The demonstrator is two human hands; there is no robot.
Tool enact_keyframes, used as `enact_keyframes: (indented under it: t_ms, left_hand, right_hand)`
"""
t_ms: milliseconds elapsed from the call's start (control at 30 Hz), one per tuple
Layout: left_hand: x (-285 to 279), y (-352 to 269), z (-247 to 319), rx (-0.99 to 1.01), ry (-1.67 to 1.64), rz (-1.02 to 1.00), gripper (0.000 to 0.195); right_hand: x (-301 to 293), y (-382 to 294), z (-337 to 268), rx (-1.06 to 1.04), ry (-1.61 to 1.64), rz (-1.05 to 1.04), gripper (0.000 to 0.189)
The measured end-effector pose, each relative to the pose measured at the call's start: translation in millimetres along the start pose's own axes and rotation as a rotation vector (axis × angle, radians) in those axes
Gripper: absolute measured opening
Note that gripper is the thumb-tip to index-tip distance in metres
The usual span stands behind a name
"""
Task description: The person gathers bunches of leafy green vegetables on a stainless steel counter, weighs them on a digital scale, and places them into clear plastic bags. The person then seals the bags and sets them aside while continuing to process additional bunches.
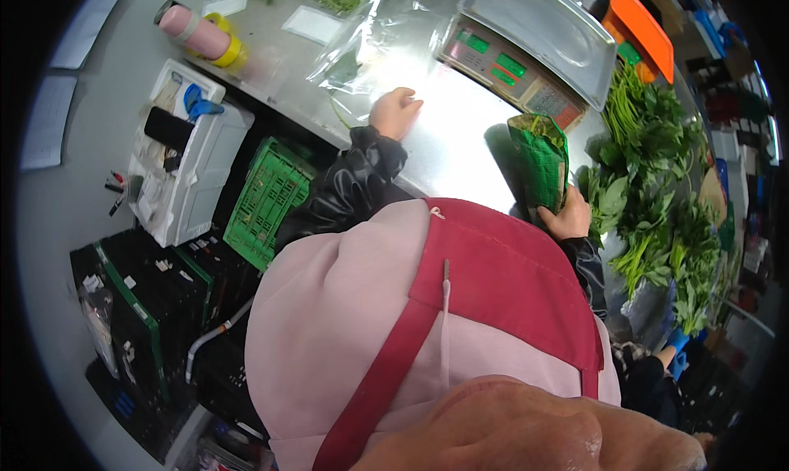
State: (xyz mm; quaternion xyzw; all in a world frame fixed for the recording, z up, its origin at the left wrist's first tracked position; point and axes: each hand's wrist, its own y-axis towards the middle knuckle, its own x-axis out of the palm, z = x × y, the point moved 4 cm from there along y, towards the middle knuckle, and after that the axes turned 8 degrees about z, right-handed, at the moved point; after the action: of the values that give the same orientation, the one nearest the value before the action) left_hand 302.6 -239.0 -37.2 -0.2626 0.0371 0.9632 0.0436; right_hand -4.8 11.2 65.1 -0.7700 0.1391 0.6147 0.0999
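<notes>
My right hand (pixel 568 217) grips the lower end of a green wrapped bundle (pixel 537 156). Leafy stems show at its upper, open end, and it is tilted over the metal worktop (pixel 456 144) in front of the scale. On the worktop to the left, my left hand (pixel 393 114) is loosely curled, with a small gap between thumb and forefinger. Its palm side is hidden, and nothing shows in it. Just beyond it lies a clear plastic bag (pixel 385 45), with a leaf (pixel 342 69) and a thin stem by its near edge. A digital weighing scale (pixel 493 61) with lit green displays stands ahead.
Bunches of leafy greens (pixel 647 144) cover the right side. Behind the scale's metal pan (pixel 542 27) is an orange tray (pixel 641 30). At left are a pink bottle (pixel 194 32), tape rolls (pixel 231 42), a foam box (pixel 209 156) and a green crate (pixel 268 200). A co-worker's blue-gloved hand (pixel 678 341) is at lower right.
</notes>
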Motion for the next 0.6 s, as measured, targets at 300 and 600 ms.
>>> enact_keyframes:
  t_ms: [300, 600]
  left_hand:
    - [-12.4, 6.5, 4.4, 0.116, 0.202, 0.001, 0.024]
    - [-15.3, -8.7, -4.0, -0.093, -0.059, -0.062, 0.016]
  right_hand:
    - [7.8, -0.8, -35.0, 0.039, -0.147, -0.169, 0.067]
    - [8.3, 0.8, -25.4, 0.043, -0.093, -0.165, 0.065]
